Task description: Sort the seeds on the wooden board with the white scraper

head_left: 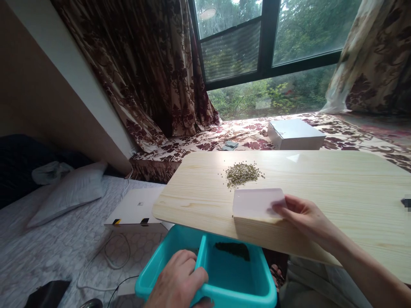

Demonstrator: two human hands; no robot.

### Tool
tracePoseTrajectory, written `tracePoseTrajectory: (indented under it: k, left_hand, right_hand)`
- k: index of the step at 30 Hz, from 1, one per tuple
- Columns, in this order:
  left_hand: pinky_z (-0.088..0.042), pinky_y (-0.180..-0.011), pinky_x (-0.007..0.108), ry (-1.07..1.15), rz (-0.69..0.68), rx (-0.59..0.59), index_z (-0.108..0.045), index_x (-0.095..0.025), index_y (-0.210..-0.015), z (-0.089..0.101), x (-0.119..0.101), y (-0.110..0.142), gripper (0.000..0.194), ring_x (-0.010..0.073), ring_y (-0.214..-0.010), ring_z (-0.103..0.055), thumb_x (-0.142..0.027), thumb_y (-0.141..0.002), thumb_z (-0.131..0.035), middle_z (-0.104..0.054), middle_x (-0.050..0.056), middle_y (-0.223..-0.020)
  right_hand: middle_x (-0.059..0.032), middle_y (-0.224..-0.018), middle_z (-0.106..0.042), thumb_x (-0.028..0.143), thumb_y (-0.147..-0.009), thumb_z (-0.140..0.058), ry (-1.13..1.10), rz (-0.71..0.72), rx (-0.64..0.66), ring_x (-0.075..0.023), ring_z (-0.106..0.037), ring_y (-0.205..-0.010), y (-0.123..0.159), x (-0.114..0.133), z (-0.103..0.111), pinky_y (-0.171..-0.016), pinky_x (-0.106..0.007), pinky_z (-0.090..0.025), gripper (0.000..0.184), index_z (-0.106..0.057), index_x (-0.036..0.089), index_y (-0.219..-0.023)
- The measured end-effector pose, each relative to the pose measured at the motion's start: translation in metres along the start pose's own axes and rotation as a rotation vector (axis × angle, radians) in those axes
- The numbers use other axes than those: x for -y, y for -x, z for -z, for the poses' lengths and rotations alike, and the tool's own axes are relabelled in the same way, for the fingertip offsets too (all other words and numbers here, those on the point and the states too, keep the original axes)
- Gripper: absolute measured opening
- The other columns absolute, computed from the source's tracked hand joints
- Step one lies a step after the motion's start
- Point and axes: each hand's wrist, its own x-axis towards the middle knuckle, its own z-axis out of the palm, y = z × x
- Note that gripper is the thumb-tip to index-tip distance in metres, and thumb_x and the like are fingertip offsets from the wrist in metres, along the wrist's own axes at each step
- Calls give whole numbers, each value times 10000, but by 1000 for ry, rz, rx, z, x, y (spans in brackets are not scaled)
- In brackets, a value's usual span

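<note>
My right hand [302, 215] pinches the right end of a translucent white plastic scraper [257, 202], its thumb on top. The scraper lies at the table's near edge, just below a loose heap of small green beans [243, 174] with stray ones around it. Below that edge is a turquoise two-compartment bin [269, 280], gripped by my left hand [183, 278] at the near end of its divider. More dark green beans [233, 249] lie against the far side of the right compartment. My left hand hides much of the left compartment.
The pale wooden table [346, 192] has rounded corners. Beyond it, a white box [297, 130] and a folded grey-green cloth [230, 146] sit on the floral-covered window ledge. At left, a bed holds a pillow [72, 192], a white flat box [138, 207] and cables [117, 256].
</note>
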Motion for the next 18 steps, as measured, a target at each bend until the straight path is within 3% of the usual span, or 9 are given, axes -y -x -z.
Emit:
tracePoseTrajectory:
  k: [4, 10, 16, 18]
  left_hand:
    - [-442, -763, 338, 21, 45, 11, -500, -211, -796, 5, -3, -3, 378, 223, -872, -547, -164, -590, -813, -557, -13, -814]
    - [-475, -772, 335, 26, 45, 146, -553, -200, -840, 29, -6, -11, 347, 232, -895, -570, -233, -658, -846, -603, 15, -872]
    - [-436, -785, 375, 98, 217, 247, -544, -185, -837, 36, -20, -16, 218, 239, -911, -526, -166, -764, -748, -567, 20, -877]
    - [-416, -801, 366, 142, 275, 259, -547, -192, -840, 39, -26, -17, 194, 230, -924, -512, -154, -782, -728, -555, 9, -870]
  right_hand:
    - [-80, -863, -784, 566, -697, -717, -29, 24, 65, -263, -722, -844, 12, 5, -8, -774, -352, -585, 398, -763, 210, -867]
    - [-80, -891, -782, 525, -728, -706, -67, 62, -44, -262, -720, -880, 9, 2, -20, -803, -346, -575, 358, -748, 209, -892]
    - [-83, -890, -781, 530, -749, -684, -40, 20, 76, -260, -723, -832, 37, 9, -25, -735, -328, -591, 377, -763, 201, -917]
    - [-84, -864, -783, 545, -716, -711, -86, 14, 23, -258, -726, -818, 51, 13, -26, -738, -331, -596, 386, -768, 203, -884]
